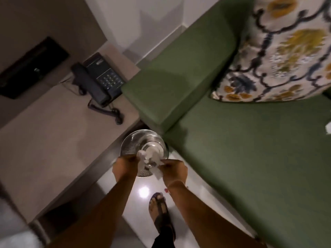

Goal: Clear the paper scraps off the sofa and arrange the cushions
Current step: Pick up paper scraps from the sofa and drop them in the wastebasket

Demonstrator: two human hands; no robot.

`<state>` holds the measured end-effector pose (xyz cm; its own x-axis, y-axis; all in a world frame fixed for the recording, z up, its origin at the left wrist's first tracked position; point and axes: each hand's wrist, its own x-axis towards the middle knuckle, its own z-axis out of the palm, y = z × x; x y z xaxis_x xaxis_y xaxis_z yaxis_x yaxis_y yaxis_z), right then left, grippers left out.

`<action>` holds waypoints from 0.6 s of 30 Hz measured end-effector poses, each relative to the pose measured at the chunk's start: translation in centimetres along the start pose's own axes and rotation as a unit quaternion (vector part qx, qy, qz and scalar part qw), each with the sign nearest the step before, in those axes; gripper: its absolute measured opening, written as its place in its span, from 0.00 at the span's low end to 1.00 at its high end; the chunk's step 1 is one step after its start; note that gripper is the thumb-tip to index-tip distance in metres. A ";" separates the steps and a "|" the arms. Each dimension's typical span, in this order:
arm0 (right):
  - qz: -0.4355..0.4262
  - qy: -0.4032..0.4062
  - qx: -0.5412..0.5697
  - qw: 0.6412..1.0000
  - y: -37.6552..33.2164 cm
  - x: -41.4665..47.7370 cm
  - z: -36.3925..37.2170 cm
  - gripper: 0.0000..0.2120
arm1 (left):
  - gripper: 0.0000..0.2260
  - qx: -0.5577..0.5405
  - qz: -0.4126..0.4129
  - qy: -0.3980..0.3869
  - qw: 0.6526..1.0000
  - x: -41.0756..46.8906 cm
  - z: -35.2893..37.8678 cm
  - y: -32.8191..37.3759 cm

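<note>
I hold both hands, left hand (125, 164) and right hand (174, 170), pinched on paper scraps (149, 158) over the bin (129, 147); one scrap (328, 130) remains on the sofa (250, 149), cushion (279, 56) unarranged.

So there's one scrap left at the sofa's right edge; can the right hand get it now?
Probably not yet: the right hand is busy holding scraps over the bin, and that scrap lies far across the sofa.

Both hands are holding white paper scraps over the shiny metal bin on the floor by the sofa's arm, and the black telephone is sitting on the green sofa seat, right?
Not quite. The black telephone sits on the beige side table next to the sofa, not on the seat, as the head view shows. The rest holds: the left hand and right hand hold white paper scraps over the shiny metal bin by the sofa's arm.
</note>
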<state>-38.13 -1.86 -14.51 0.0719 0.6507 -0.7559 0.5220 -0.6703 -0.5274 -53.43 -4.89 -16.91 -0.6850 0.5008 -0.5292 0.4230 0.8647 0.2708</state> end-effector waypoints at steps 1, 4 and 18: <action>0.013 -0.003 -0.004 1.000 -0.4 0.7 1.4 0.11 | 0.21 -0.001 0.002 -0.004 1.000 1.1 0.2 -0.3; 0.055 -0.001 -0.005 0.998 -1.2 3.1 4.4 0.11 | 0.20 -0.029 -0.019 -0.014 0.999 3.6 1.0 -0.9; -0.012 -0.098 -0.045 0.994 0.1 2.1 0.5 0.19 | 0.12 0.099 0.137 -0.005 0.986 -1.3 -1.7 0.7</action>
<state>-38.33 -0.75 -16.36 -0.1046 0.5784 -0.8090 0.5959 -0.6148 -0.5166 -53.25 -4.91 -14.71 -0.5241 0.7132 -0.4654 0.6993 0.6723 0.2428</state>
